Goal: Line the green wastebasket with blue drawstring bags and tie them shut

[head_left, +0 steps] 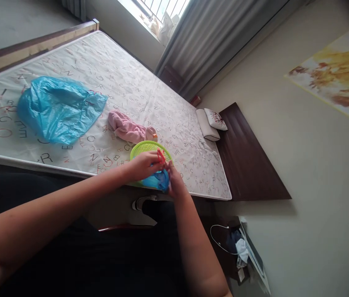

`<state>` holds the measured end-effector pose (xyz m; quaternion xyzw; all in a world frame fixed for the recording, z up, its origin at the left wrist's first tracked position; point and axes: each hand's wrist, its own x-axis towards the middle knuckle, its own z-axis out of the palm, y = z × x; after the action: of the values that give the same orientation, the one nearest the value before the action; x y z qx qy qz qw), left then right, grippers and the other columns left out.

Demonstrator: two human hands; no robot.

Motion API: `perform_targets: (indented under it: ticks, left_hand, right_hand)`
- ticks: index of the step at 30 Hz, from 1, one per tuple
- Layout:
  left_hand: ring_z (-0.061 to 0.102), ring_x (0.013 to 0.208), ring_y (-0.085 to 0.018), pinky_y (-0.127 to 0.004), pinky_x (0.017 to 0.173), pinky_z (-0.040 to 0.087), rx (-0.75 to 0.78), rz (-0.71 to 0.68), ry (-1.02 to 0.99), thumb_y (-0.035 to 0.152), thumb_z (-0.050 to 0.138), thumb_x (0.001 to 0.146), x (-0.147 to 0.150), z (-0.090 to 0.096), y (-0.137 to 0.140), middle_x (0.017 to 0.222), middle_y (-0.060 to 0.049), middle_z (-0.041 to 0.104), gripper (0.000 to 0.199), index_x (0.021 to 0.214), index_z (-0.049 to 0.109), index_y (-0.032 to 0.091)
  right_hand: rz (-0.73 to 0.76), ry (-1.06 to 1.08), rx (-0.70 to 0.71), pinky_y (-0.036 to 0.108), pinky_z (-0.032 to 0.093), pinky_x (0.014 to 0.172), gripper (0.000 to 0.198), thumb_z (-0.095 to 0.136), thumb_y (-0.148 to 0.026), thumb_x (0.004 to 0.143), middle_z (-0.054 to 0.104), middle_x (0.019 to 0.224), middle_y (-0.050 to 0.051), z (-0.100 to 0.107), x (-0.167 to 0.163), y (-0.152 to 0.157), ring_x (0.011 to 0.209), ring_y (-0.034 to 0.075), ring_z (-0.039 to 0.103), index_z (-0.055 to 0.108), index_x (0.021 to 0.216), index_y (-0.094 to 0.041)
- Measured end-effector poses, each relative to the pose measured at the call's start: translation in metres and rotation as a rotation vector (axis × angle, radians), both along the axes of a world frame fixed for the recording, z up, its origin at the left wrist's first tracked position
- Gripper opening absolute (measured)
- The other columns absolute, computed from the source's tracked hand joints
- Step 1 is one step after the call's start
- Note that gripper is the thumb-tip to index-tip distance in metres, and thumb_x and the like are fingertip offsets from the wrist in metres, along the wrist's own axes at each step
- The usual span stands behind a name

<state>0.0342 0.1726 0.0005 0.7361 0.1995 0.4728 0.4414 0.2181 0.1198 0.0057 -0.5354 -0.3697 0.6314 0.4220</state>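
Note:
My left hand [147, 166] is closed, its fingertips pinching a small bright red strip [161, 156] whose kind I cannot make out. Just beside it, my right hand [176, 181] is closed round the gathered part of a blue plastic bag [161, 180]. Both hands are over a lime-green mesh basket [146, 145] at the near edge of the mattress, and they hide much of its inside. A crumpled pink cloth [127, 127] lies against the far side of the basket. Further left, a larger light-blue plastic bag [59, 109] is spread out, rumpled.
The letter-printed mattress [149, 99] stretches ahead, with pillows [208, 123] by the dark headboard [251, 161]. A nightstand [220, 239] with a white cable and cloths stands at lower right. Grey curtains [205, 45] hang by the window. A shoe [138, 203] shows below the mattress edge.

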Motion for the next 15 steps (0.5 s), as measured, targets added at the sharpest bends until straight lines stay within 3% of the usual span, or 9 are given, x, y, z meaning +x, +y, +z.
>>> perform_targets:
  ticks: [3,6,12,15]
  left_hand:
    - [0.071,0.098,-0.024,-0.036,0.097,0.055,0.128,-0.15,-0.009,0.026,0.06,0.1,0.005,0.0,-0.016,0.1,-0.012,0.075,0.02,0.088,0.076,0.02]
    - [0.07,0.097,-0.026,-0.04,0.099,0.055,0.136,-0.166,-0.013,0.028,0.062,0.099,0.009,-0.005,-0.023,0.096,-0.013,0.074,0.019,0.088,0.075,0.022]
    - [0.069,0.121,-0.03,-0.048,0.109,0.053,0.046,0.038,-0.105,0.038,0.067,0.1,0.007,-0.015,-0.02,0.129,-0.017,0.073,0.021,0.105,0.081,0.023]
    - [0.069,0.119,-0.026,-0.045,0.11,0.053,-0.079,0.261,-0.173,0.036,0.055,0.108,0.008,-0.017,-0.016,0.127,-0.016,0.072,0.032,0.1,0.081,0.02]
  right_hand:
    - [0.133,0.088,-0.035,0.041,0.064,0.093,0.077,0.059,-0.089,0.087,0.08,0.115,0.01,0.009,-0.007,0.002,0.112,0.028,0.076,0.071,0.127,-0.023]
    - [0.055,-0.061,0.008,0.038,0.063,0.093,0.065,0.077,-0.078,0.081,0.08,0.105,0.009,0.012,-0.01,0.006,0.107,0.027,0.076,0.075,0.113,-0.022]
    - [-0.306,-0.408,0.224,0.031,0.058,0.069,0.068,0.066,-0.084,0.086,0.078,0.098,0.01,0.005,0.02,0.018,0.082,0.019,0.07,0.074,0.101,-0.018]
    - [-0.521,-0.47,0.362,0.024,0.039,0.048,0.065,0.064,-0.085,0.085,0.058,0.067,-0.002,0.017,0.056,0.021,0.054,0.01,0.049,0.064,0.085,-0.021]
